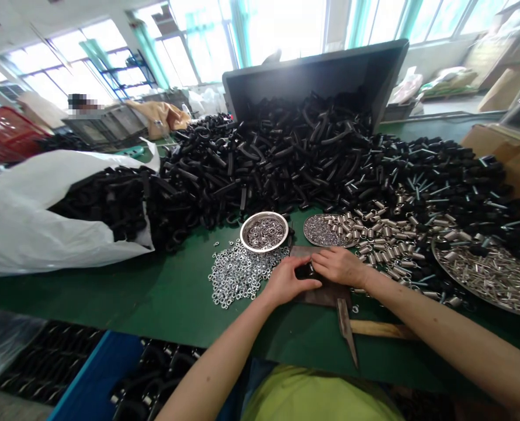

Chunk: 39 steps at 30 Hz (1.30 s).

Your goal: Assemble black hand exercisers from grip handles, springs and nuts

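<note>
My left hand grips a small black part, its thumb and fingers curled around the part's near and far sides. From the right, my right hand closes its fingers on the same part, covering much of it, so its full shape is hidden. Both hands are over a dark flat metal plate on the green table. A hammer with a wooden handle lies just in front of the plate. Left of the hands is a pile of loose metal nuts, with a steel bowl of small metal rings behind it.
A heap of black curved parts spills from a tilted grey bin. On the right lie metal springs, a small tray of tiny pieces and a large tray of pins. A white sack is at left.
</note>
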Available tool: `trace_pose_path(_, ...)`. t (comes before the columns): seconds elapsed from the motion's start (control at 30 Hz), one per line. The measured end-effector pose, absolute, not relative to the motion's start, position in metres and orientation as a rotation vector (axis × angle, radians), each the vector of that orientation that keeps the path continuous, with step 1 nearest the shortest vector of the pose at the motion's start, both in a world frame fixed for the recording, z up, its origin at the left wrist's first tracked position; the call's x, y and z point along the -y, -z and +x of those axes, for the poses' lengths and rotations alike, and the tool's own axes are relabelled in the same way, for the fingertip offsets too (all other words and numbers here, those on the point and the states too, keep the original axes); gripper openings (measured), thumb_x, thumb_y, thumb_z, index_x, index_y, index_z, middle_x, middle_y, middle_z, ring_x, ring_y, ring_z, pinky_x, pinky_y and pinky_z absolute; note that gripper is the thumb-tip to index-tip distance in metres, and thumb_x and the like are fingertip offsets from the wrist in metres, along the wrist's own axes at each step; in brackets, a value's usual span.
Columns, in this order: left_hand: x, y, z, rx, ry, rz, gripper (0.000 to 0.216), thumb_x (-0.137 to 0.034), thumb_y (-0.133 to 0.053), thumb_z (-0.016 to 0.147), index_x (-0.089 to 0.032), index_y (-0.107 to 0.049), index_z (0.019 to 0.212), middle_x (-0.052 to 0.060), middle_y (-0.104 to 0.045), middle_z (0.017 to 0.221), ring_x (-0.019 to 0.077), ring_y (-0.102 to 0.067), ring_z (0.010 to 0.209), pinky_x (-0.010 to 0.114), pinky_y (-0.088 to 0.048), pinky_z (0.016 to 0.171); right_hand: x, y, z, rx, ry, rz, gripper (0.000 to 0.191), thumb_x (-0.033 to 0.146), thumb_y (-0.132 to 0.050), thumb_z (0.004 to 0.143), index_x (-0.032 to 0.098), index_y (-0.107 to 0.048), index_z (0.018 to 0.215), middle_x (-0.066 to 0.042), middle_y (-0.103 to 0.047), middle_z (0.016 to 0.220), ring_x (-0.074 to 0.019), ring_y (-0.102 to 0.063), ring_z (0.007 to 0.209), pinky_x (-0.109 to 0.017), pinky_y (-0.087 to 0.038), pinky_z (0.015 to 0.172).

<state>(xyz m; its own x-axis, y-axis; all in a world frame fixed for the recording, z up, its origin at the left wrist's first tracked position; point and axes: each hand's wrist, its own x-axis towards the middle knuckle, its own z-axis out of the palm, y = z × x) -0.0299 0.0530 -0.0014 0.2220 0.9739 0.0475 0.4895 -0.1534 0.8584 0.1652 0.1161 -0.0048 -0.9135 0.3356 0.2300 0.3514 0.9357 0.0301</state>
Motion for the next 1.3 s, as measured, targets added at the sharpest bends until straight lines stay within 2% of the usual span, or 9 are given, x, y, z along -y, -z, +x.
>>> trace_pose_path(0.13,-0.043,0.008,-0.025,-1.495,-0.648,2.175,0.062,-0.046,-0.073,0.064,-0.021,-0.056,0.118,0.008,-0.063,0.106,0.0264,-0.053,0.103,0.040,-0.038,0.093,-0.113,0.007,0.169,2.929,0.168,-0.480,0.026,0.020,-0.037,0.093,0.020,-0.063,0.095,-0.008,-0.064,0.102,-0.0172,-0.053,0.081,-0.030,-0.035,0.064)
trace_pose_path(0.27,-0.035,0.016,-0.022,-1.599,-0.643,2.233,0.068,-0.045,-0.075,0.061,-0.020,-0.051,0.120,0.008,-0.061,0.107,0.0257,-0.052,0.102,0.040,-0.039,0.090,-0.083,-0.001,0.194,2.820,0.146,-0.810,0.026,0.017,-0.043,0.089,0.020,-0.059,0.109,-0.010,-0.062,0.108,-0.0201,-0.054,0.088,-0.031,-0.040,0.069)
trace_pose_path(0.37,-0.034,0.020,-0.021,-1.702,-0.649,2.175,0.066,-0.050,-0.076,0.058,-0.019,-0.054,0.112,0.008,-0.060,0.104,0.0256,-0.052,0.099,0.039,-0.041,0.086,-0.046,-0.003,0.226,2.673,-0.048,-1.148,0.019,0.029,-0.053,0.085,0.024,-0.061,0.101,-0.009,-0.063,0.097,-0.0208,-0.056,0.085,-0.032,-0.043,0.067)
trace_pose_path(0.47,-0.036,0.022,-0.022,-1.742,-0.627,2.172,0.061,-0.053,-0.075,0.056,-0.021,-0.057,0.105,0.006,-0.058,0.102,0.0249,-0.052,0.098,0.037,-0.042,0.084,-0.009,0.005,0.255,2.653,-0.236,-1.295,0.020,0.035,-0.061,0.077,0.025,-0.061,0.095,-0.009,-0.061,0.098,-0.0217,-0.057,0.085,-0.033,-0.046,0.069)
trace_pose_path(0.63,-0.038,0.020,-0.023,-1.731,-0.619,2.196,0.061,-0.054,-0.075,0.056,-0.021,-0.059,0.105,0.004,-0.058,0.101,0.0235,-0.052,0.096,0.035,-0.042,0.084,0.016,0.013,0.265,2.637,-0.318,-1.364,0.014,0.027,-0.053,0.084,0.021,-0.061,0.094,-0.008,-0.064,0.092,-0.0205,-0.060,0.082,-0.034,-0.047,0.073)
trace_pose_path(0.9,-0.037,0.023,-0.021,-1.767,-0.632,2.166,0.061,-0.053,-0.076,0.053,-0.021,-0.059,0.103,0.005,-0.057,0.106,0.0247,-0.051,0.100,0.036,-0.041,0.083,-0.018,-0.040,0.208,2.194,-0.312,-1.340,0.033,0.027,-0.031,0.093,0.018,-0.053,0.115,-0.008,-0.069,0.092,-0.0177,-0.066,0.077,-0.027,-0.048,0.066)
trace_pose_path(1.1,-0.038,0.021,-0.020,-1.772,-0.610,2.146,0.061,-0.053,-0.076,0.053,-0.020,-0.060,0.101,0.005,-0.058,0.100,0.0249,-0.051,0.097,0.035,-0.041,0.080,-0.035,-0.029,0.190,2.377,-0.419,-1.528,0.032,0.028,-0.033,0.092,0.023,-0.054,0.116,-0.004,-0.071,0.085,-0.0199,-0.067,0.070,-0.027,-0.047,0.061)
trace_pose_path(1.2,-0.038,0.021,-0.020,-1.774,-0.624,2.141,0.062,-0.053,-0.076,0.053,-0.020,-0.060,0.102,0.006,-0.057,0.103,0.0248,-0.051,0.098,0.036,-0.041,0.082,-0.032,-0.037,0.189,2.177,-0.316,-1.486,0.036,0.028,-0.029,0.093,0.020,-0.047,0.124,-0.008,-0.069,0.096,-0.0198,-0.067,0.078,-0.028,-0.048,0.066)
trace_pose_path(1.3,-0.038,0.022,-0.020,-1.773,-0.638,2.136,0.062,-0.053,-0.077,0.053,-0.020,-0.059,0.103,0.006,-0.057,0.103,0.0247,-0.050,0.099,0.036,-0.041,0.083,-0.030,-0.032,0.187,2.216,-0.229,-1.462,0.035,0.026,-0.031,0.092,0.020,-0.051,0.121,-0.008,-0.070,0.093,-0.0196,-0.067,0.073,-0.028,-0.049,0.064)
